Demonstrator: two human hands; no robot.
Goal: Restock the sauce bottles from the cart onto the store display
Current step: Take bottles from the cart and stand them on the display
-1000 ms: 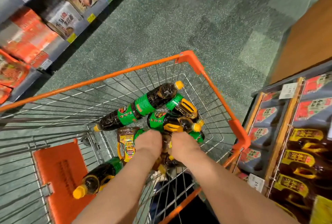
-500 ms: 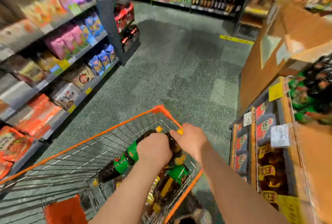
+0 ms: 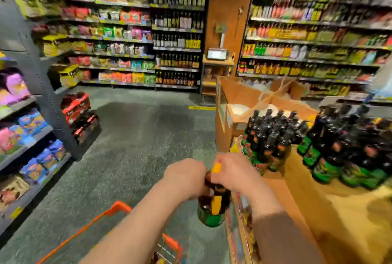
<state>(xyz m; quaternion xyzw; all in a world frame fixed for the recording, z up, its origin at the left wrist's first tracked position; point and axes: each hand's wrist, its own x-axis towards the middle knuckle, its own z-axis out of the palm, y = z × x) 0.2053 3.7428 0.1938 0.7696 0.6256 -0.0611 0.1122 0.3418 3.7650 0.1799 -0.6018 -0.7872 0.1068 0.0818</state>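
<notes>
A dark sauce bottle (image 3: 212,206) with a green label, a yellow handle and a yellow cap hangs upright in the air above the orange wire cart (image 3: 118,207). My left hand (image 3: 185,176) grips its upper body from the left. My right hand (image 3: 230,171) grips its neck by the cap from the right. The wooden store display (image 3: 331,206) lies just to the right, and two clusters of dark green-labelled bottles (image 3: 269,138) stand on it. The picture is blurred by motion.
Packed shelves (image 3: 31,136) line the left side, with stacked red packs (image 3: 78,113) on the floor at their end. Bottle shelves (image 3: 176,47) fill the far wall. Open cardboard boxes (image 3: 254,98) stand behind the display. Green floor lies ahead between them.
Both hands have lifted one bottle out of the cart, up and to the right toward the display. The view has tilted up from the cart to the aisle.
</notes>
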